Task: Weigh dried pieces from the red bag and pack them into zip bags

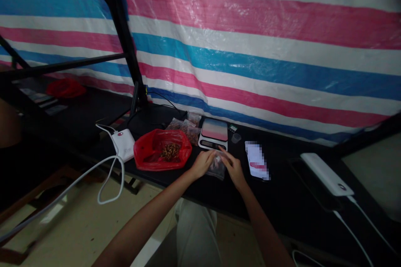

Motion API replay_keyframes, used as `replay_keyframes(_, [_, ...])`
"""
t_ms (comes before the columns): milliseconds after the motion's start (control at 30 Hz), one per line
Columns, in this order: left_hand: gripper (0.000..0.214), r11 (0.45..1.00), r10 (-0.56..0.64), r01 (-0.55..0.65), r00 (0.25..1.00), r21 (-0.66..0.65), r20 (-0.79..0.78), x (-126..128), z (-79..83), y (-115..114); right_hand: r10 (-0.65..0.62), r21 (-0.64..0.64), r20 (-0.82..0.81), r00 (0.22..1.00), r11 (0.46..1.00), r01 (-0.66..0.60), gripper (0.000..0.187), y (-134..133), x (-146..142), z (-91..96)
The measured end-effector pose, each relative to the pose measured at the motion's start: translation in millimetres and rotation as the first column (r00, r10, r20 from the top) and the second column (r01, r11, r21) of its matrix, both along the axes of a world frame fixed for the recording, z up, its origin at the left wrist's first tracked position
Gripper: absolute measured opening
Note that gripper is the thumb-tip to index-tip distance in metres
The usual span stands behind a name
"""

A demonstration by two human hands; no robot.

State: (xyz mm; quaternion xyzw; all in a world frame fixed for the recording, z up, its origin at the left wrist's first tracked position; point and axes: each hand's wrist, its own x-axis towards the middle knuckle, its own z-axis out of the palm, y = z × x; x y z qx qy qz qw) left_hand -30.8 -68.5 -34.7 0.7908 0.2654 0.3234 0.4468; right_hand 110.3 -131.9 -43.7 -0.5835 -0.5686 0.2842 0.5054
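A small clear plastic zip bag (216,170) lies at the front of the black table, between my two hands. My left hand (201,164) pinches its upper left edge. On the other side, my right hand (233,168) has its fingertips on the bag's upper right edge, with one finger reaching toward the scale. What is inside the bag cannot be made out. Just behind stands a white kitchen scale (214,132) with a shiny plate. To the left, an open red plastic bag (147,156) holds a heap of small brown pieces (170,151).
Several filled clear bags (191,132) lie between the red bag and scale. A phone (257,161) is at right, with a white power bank (327,174) farther right. Another power bank (124,144) with a cable sits left. A striped sheet (250,58) hangs behind.
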Motion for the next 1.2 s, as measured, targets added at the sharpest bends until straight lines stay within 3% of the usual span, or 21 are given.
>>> replay_keyframes(133, [0.040, 0.989, 0.134, -0.130, 0.989, 0.063, -0.067, -3.5, 2.8, -1.6, -0.018, -0.069, 0.035, 0.999, 0.997, 0.020, 0.035, 2.8, -0.2, -7.5])
replay_keyframes(233, [0.035, 0.988, 0.133, -0.122, 0.984, 0.098, -0.120, -5.1, 5.6, -3.4, -0.057, -0.039, 0.053, 0.997, 0.997, 0.059, 0.026, 3.2, 1.2, -9.8])
replay_keyframes(400, [0.038, 0.980, 0.173, -0.150, 0.967, 0.134, -0.187, -3.0, 2.9, -1.7, -0.154, 0.021, -0.016, 0.988, 0.988, 0.154, 0.026, 3.0, 4.2, -6.9])
replay_keyframes(533, [0.033, 0.976, 0.188, -0.161, 0.962, 0.144, -0.198, -2.0, 0.0, -1.0, -0.124, 0.000, -0.065, 0.990, 0.992, 0.124, 0.031, 3.7, 5.0, -7.4])
replay_keyframes(800, [0.034, 0.994, 0.098, -0.091, 0.988, 0.066, -0.115, -2.9, 3.0, -3.3, -0.204, 0.018, 0.060, 0.977, 0.979, 0.204, 0.033, 1.1, 9.0, -10.0])
replay_keyframes(1067, [0.040, 0.999, 0.039, -0.042, 0.994, -0.022, -0.106, -1.1, -2.1, -1.7, -0.197, 0.081, 0.007, 0.980, 0.977, 0.196, 0.032, -1.3, 7.2, -2.5])
replay_keyframes(1200, [0.028, 0.995, -0.042, 0.034, 0.996, -0.093, -0.081, -0.1, -3.3, -1.8, -0.240, 0.068, 0.016, 0.971, 0.969, 0.238, 0.033, -0.3, 10.8, -8.4])
